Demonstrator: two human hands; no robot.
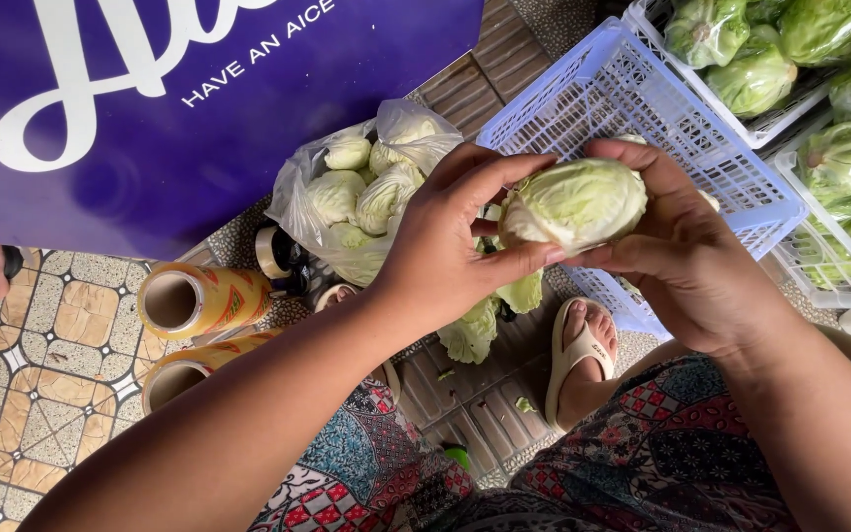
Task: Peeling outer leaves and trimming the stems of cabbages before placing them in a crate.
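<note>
- Head view: two rolls of cling film [189, 300] lie on the tiled floor [32, 394] at left.
- A clear bag of cabbages [361, 192] sits beside them.
- The left hand [445, 246] grasps the cabbage [573, 202] from its side.
- The right hand [687, 256] cups it over the lavender crate [632, 99]; trimming loose leaves seems the step, needing a firm pinch.

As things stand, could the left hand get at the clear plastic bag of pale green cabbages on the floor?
Probably not at once: the left hand shares a grip on a pale green cabbage with the right hand. The clear plastic bag lies unblocked just beyond.
</note>
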